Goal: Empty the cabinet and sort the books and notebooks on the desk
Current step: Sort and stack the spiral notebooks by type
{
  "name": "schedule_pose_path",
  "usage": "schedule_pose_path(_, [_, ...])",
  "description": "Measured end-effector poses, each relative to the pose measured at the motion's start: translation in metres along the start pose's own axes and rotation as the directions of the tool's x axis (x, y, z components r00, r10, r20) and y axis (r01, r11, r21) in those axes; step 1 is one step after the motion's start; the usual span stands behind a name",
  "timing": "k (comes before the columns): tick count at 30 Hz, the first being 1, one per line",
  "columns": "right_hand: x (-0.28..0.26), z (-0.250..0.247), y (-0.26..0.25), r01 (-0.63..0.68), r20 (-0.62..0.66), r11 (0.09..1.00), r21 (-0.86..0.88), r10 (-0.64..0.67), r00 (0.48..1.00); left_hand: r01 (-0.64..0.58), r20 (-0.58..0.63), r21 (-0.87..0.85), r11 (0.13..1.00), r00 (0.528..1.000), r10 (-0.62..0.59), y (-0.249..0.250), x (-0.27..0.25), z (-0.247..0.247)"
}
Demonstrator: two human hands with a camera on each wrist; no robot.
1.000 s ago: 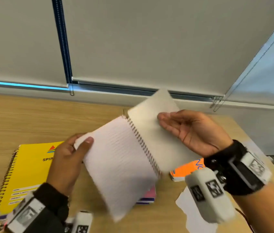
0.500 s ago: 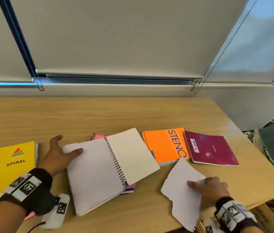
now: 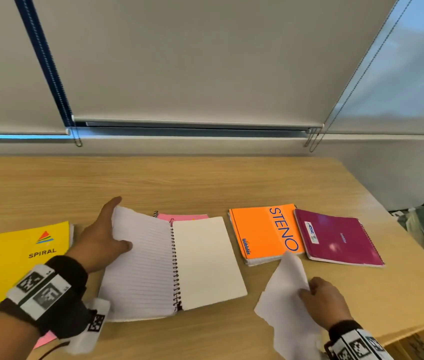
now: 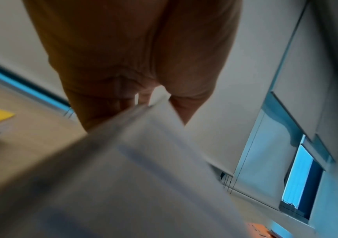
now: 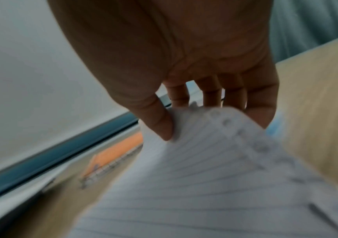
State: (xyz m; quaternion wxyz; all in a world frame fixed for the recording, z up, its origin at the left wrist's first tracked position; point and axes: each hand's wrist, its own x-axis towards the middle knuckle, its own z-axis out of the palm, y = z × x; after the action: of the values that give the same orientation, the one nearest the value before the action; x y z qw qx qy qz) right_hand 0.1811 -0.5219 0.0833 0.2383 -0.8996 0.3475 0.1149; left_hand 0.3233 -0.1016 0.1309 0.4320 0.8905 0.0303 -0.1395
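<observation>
A: What is the left hand [image 3: 101, 237] doing?

B: It is gripping the left edge of the open white spiral-bound notebook with lined pages [image 3: 169, 263], thumb on the page and fingers curling behind it. That notebook is lying in the middle of the light wooden desk [image 3: 205, 183], partly covering a pink notebook [image 3: 182, 217].

A: And the right hand [image 3: 321, 301]?

B: It is pinching a loose torn sheet of lined white paper [image 3: 283, 297] at the near right, thumb against fingers.

A: What is lying around them?

B: A yellow spiral notebook marked SPIRAL [image 3: 16, 258] is sitting at the left. An orange pad marked STENO [image 3: 262, 232] is lying to the right of the open one, and a magenta notebook [image 3: 335, 237] is lying just beside it, further right.
</observation>
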Motion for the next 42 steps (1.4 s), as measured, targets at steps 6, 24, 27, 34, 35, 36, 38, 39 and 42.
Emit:
schedule_pose_path(6, [-0.030, -0.047, -0.058, 0.123, 0.164, 0.742, 0.659, -0.302, 0.939, -0.094, 0.094, 0.176, 0.980, 0.992, 0.078, 0.030, 0.000, -0.013])
schedule_pose_path(24, [0.007, 0.045, -0.135, 0.208, 0.142, 0.914, 0.348, -0.271, 0.952, -0.102, 0.331, 0.351, 0.931, 0.943, -0.022, 0.130, -0.002, 0.025])
schedule_pose_path(27, [0.008, 0.040, -0.121, 0.162, 0.156, 0.935, 0.316, -0.219, 0.963, -0.084, 0.434, 0.209, 0.974, 0.901, -0.015, 0.147, -0.011, 0.042])
schedule_pose_path(34, [0.010, 0.030, -0.119, -0.156, 0.359, 0.706, 0.691, -0.148, 0.922, 0.090, 0.554, -0.073, 0.993, 0.832, -0.035, 0.159, -0.019, 0.092])
schedule_pose_path(35, [0.010, 0.030, -0.116, -0.186, 0.385, 0.675, 0.714, -0.157, 0.910, 0.096, 0.535, -0.037, 0.995, 0.843, -0.061, 0.149, -0.016, 0.096])
schedule_pose_path(36, [0.011, 0.031, -0.112, -0.188, 0.394, 0.668, 0.720, -0.170, 0.903, 0.099, 0.507, 0.009, 0.995, 0.857, -0.090, 0.139, -0.014, 0.098])
schedule_pose_path(38, [0.015, 0.036, -0.106, -0.138, 0.377, 0.684, 0.716, -0.213, 0.902, 0.127, 0.441, 0.101, 0.987, 0.883, -0.159, 0.112, -0.010, 0.099])
schedule_pose_path(39, [0.018, 0.039, -0.105, -0.109, 0.361, 0.689, 0.716, -0.233, 0.903, 0.152, 0.418, 0.130, 0.980, 0.888, -0.193, 0.098, -0.009, 0.099])
schedule_pose_path(42, [0.024, 0.041, -0.111, -0.093, 0.339, 0.631, 0.770, -0.282, 0.897, 0.245, 0.365, 0.046, 0.969, 0.898, -0.244, 0.065, -0.006, 0.093])
